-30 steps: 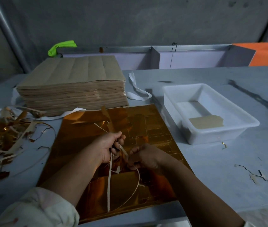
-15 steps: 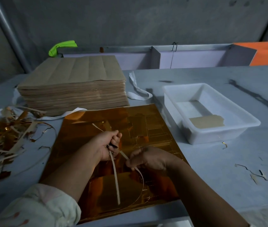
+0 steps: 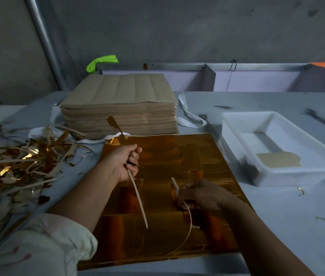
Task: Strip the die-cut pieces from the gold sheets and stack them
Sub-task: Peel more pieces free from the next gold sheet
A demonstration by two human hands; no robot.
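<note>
Left hand (image 3: 126,162) hides part of its strip (image 3: 137,198).

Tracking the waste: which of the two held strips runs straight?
The pale flat paper strip in the left hand; the right hand's thinner strip bends into an arc.

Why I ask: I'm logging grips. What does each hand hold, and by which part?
The left hand grips a waste strip around its middle, ends sticking out above and below; the right hand pinches another strip near its upper end.

No readable text, labels, brands or numbers anywhere.
</note>
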